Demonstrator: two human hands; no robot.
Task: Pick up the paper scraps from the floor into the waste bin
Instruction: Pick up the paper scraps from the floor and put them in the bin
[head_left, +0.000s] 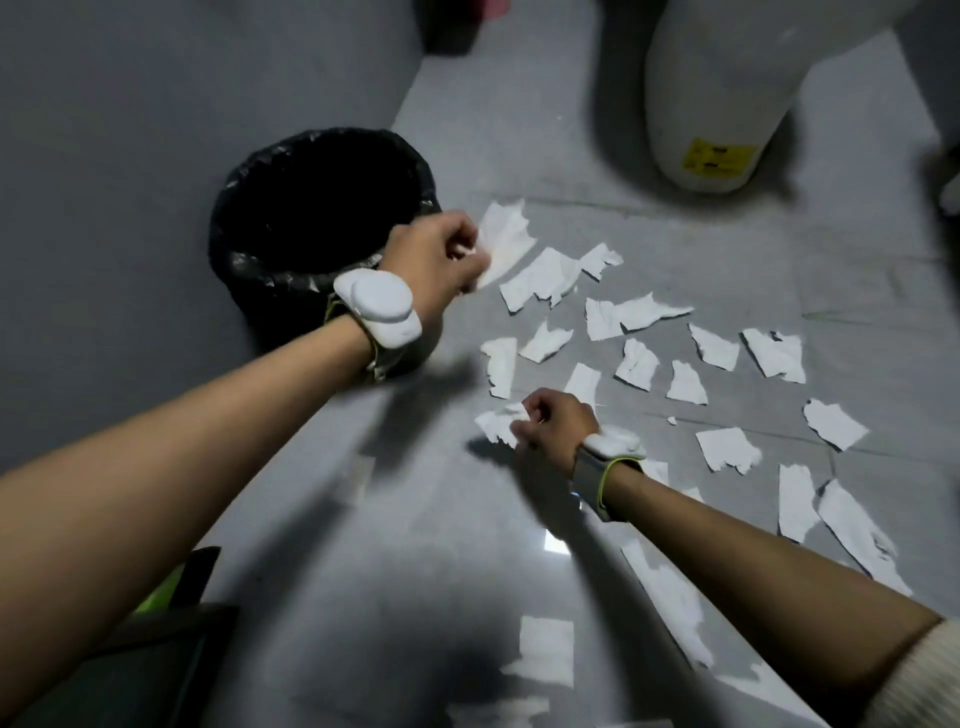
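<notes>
A round waste bin (244, 228) lined with a black bag stands on the grey floor at the left, beside a grey wall. My left hand (434, 254) hovers just right of the bin's rim, closed on a large white paper scrap (506, 239). My right hand (558, 421) is lower and nearer, fingers pinched on a smaller white scrap (496, 423) at floor level. Several torn white paper scraps (634, 317) lie scattered over the floor to the right of both hands. Both wrists carry white devices on straps.
A tall white cylinder (727, 88) with a yellow label stands on the floor at the back right. A grey wall (130, 130) runs along the left. A dark object with a green edge (171, 597) sits at the lower left. The glossy floor (415, 545) shows reflections.
</notes>
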